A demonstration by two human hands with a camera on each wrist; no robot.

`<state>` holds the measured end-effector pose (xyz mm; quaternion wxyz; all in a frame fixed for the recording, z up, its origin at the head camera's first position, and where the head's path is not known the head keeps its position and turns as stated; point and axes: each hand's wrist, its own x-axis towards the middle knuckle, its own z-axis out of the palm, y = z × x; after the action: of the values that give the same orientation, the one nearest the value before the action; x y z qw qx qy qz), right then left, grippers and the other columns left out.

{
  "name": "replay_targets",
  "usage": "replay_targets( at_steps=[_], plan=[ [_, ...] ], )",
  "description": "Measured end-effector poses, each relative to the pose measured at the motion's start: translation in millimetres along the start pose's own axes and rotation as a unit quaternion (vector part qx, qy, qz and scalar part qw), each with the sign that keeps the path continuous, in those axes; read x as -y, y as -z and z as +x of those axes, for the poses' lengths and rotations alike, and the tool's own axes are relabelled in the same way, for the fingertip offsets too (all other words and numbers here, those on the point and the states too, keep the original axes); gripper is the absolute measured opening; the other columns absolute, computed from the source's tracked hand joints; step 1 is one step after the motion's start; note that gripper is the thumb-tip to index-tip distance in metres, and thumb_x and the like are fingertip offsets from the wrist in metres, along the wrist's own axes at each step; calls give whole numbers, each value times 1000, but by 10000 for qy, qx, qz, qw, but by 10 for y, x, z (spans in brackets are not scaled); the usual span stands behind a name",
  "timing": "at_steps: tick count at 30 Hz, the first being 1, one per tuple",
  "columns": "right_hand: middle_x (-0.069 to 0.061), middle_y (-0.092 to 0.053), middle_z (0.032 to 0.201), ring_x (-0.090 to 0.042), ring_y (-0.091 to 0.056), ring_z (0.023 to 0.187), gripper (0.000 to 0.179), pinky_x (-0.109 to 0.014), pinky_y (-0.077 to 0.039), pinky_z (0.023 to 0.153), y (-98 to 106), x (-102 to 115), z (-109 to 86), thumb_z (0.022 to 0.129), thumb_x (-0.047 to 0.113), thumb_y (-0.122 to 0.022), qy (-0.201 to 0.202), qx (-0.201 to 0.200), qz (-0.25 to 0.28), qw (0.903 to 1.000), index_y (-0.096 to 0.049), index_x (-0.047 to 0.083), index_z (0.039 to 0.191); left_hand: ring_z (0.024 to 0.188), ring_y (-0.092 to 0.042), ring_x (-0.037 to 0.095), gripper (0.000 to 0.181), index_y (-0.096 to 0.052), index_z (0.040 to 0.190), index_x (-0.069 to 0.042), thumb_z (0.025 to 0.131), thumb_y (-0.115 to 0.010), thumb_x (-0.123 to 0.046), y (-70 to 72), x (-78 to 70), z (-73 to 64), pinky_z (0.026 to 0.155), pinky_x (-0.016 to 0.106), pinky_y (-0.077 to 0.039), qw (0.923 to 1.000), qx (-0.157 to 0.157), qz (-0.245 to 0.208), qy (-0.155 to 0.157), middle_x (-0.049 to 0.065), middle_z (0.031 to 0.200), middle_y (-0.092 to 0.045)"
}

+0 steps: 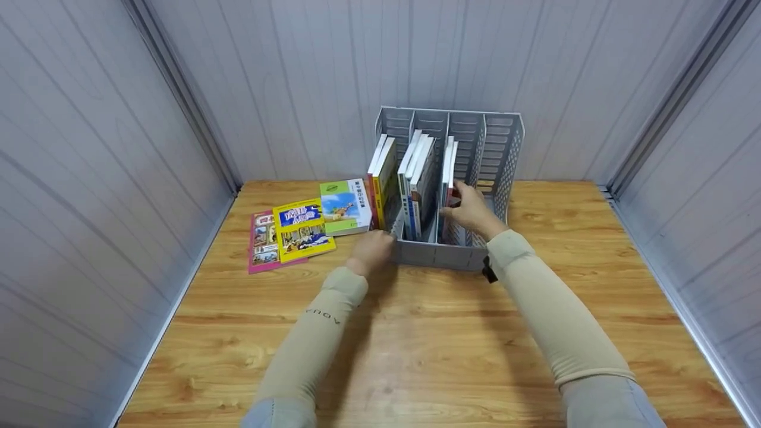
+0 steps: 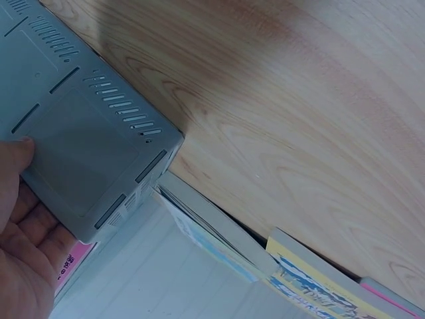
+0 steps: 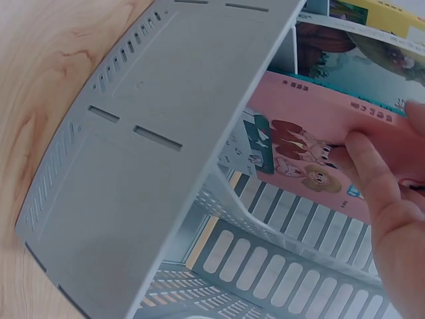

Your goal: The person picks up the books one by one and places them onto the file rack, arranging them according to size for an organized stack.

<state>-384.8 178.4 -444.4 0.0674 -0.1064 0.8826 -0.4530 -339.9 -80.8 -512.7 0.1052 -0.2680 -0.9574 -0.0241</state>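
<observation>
A grey file rack [image 1: 443, 254] with upright dividers stands against the back wall, books standing in its left three compartments. My left hand [image 1: 373, 248] grips the rack's front panel near its left corner. Its thumb lies on the outer face in the left wrist view, the other fingers behind the edge. In the third compartment, my right hand [image 1: 474, 211] pinches a pink picture book [image 3: 319, 143]. Fingers lie on its illustrated cover in the right wrist view, and the thumb is at its spine side. A second book [image 1: 447, 163] stands close against it.
Left of the rack, a thick green-and-blue book [image 1: 343, 205], a yellow book [image 1: 304, 238] and a pink-edged book [image 1: 261, 241] lie overlapping on the wooden table [image 1: 404, 345]. Grey-white panels [image 1: 297, 71] enclose the table at the back and both sides.
</observation>
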Motion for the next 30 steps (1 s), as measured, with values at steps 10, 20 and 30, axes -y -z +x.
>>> replay_targets(
  at_steps=[10, 20, 30],
  plan=[
    [-28, -43, 167, -45, -49, 151, 87, -54, -50, 119, 92, -32, 1, 105, 11, -72, 3, 83, 15, 10000, -17, -2, 172, 86, -79, 36, 15, -78, 102, 2, 102, -63, 1, -18, -24, 34, 77, 49, -66, 9999, 32, 97, -93, 20, 95, -80],
    [-31, -62, 147, -47, -62, 136, 67, -56, -53, 114, 177, -41, -211, 103, 13, -75, 513, -137, -628, 9966, -45, -8, 159, 96, -75, 38, 21, -74, 120, 4, 105, -60, 4, -36, 231, -34, 86, 49, -64, 9971, -272, 172, -683, 21, 110, -76],
    [-35, -65, 141, -49, -67, 129, 61, -58, -55, 112, 189, -314, -385, 104, 13, -74, 360, -229, -887, 9951, -50, -13, 153, 90, -74, 36, 15, -73, 108, 3, 107, -68, -12, -29, 654, -221, 84, 49, -64, 9888, -1440, -387, -82, 19, 101, -75]
  ],
)
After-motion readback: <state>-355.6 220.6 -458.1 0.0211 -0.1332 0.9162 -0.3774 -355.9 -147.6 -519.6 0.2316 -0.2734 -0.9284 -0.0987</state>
